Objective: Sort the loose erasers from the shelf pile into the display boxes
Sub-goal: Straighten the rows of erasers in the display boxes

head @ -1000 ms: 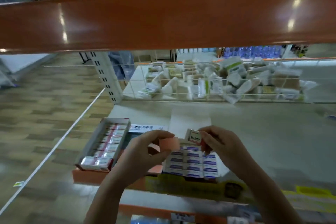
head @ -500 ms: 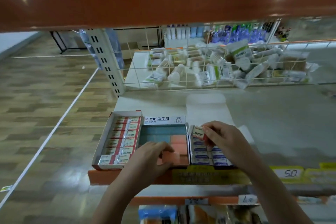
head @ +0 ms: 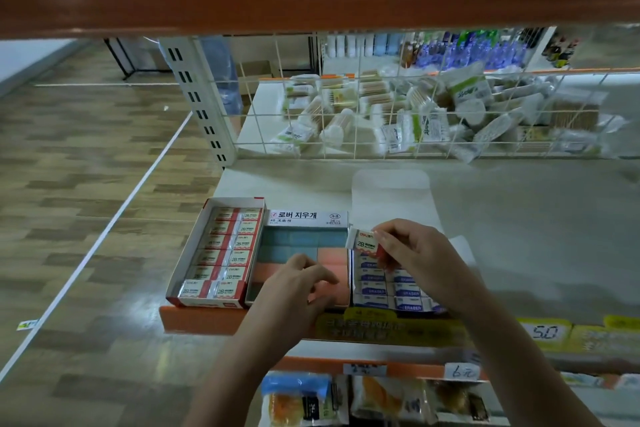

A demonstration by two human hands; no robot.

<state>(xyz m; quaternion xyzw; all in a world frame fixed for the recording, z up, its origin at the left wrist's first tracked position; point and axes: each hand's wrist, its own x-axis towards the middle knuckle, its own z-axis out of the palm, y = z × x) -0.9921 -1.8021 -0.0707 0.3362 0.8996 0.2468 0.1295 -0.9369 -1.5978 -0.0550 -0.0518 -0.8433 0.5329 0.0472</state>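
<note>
A: What are the hands doing?
B: The right hand pinches a white 2B eraser above the blue-labelled box. The left hand, fingers loosely curled, rests on pink blocks in the middle box.
A: The boxes?
B: Three side by side on the shelf; the left box holds two columns of 2B erasers.

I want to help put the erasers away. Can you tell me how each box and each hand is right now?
Left box: open, packed with rows of 2B erasers.
Middle box: open, holds blue and pink erasers.
Right box: full of blue-labelled erasers.
Right hand: pinches a 2B eraser above the right box.
Left hand: fingers curled over the pink erasers; whether it holds one, I cannot tell.
</note>
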